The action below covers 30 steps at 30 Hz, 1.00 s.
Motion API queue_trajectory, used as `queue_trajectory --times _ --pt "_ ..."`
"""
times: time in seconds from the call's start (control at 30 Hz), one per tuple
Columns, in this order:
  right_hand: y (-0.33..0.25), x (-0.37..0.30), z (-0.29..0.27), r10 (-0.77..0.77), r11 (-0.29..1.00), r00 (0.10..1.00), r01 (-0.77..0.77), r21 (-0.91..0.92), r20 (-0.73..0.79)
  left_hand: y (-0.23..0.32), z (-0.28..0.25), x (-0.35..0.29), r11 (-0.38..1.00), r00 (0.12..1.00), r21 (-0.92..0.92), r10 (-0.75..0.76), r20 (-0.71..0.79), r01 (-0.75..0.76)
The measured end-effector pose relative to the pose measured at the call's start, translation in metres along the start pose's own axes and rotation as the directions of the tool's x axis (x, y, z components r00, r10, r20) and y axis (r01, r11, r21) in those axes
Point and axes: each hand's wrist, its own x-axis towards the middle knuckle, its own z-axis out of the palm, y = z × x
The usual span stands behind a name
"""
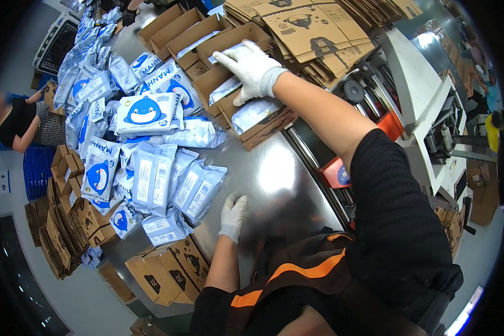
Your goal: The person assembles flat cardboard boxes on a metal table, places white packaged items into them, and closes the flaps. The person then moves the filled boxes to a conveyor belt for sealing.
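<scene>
My right hand (251, 68), in a white glove, reaches far forward and presses on a silvery pouch (225, 88) lying in an open brown cardboard box (214, 75). The nearer open box (263, 130) holds another silvery pouch (254, 111). My left hand (233, 214), also gloved, rests flat on the steel table (274, 173) with fingers apart, holding nothing, right beside a pile of blue-and-white wipe packs (151, 168).
More open boxes (176, 28) line up at the back. Flat cardboard blanks (319, 28) are stacked at the top right beside a white machine (425, 106). Folded cartons (171, 271) stand at the table's near-left edge. Another person (22, 120) sits at far left.
</scene>
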Motion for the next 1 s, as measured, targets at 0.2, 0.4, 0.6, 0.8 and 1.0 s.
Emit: queue_trajectory --times 0.2,0.4,0.6,0.8,1.0 --pt "0.008 0.021 0.000 0.007 0.998 0.979 -0.018 0.052 0.203 0.055 0.017 0.081 0.941 0.953 0.153 0.304 0.009 -0.301" --pt "-0.041 -0.036 -0.002 -0.167 0.972 0.967 0.129 0.195 0.194 0.178 0.048 0.081 0.868 0.927 -0.443 0.330 0.179 -0.224" --pt "-0.132 -0.139 -0.009 -0.088 0.976 0.939 0.015 0.218 0.332 0.144 0.049 0.005 0.893 0.941 -0.387 0.305 0.147 -0.229" --pt "-0.233 -0.222 -0.019 -0.214 0.930 0.881 0.052 0.363 0.421 0.014 0.002 -0.135 0.925 0.942 -0.183 0.323 -0.087 -0.334" --pt "-0.232 -0.220 -0.023 -0.175 0.879 0.972 0.226 0.421 -0.155 -0.082 -0.023 -0.206 0.921 0.925 0.260 0.340 -0.168 -0.291"
